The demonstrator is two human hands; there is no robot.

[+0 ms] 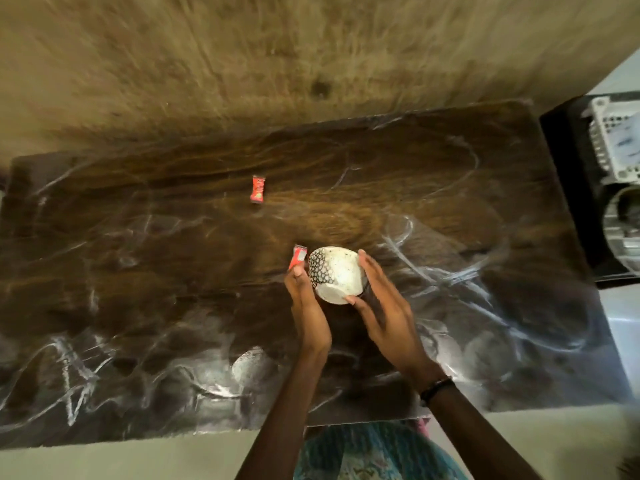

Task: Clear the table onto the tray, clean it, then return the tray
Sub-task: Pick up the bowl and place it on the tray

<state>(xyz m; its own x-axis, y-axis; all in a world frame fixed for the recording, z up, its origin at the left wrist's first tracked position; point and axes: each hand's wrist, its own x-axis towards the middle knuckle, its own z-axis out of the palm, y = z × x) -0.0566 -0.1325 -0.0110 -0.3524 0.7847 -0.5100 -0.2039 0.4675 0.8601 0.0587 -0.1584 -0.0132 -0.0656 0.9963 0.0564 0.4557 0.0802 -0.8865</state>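
Note:
A small white bowl [335,273] with a dark dotted pattern is tilted on its side above the dark marbled table [138,289], held between both hands. My left hand [304,306] presses its left side and also pinches a red wrapper [298,256] in its fingertips. My right hand [381,306] cups the bowl's right side and bottom. A second red wrapper [258,189] lies flat on the table, farther back and to the left of the bowl.
A black surface [561,188] at the right edge carries a white slotted plastic item [614,143] and a clear round container [623,230]. A tan wall rises behind the table. Pale floor runs along the near table edge.

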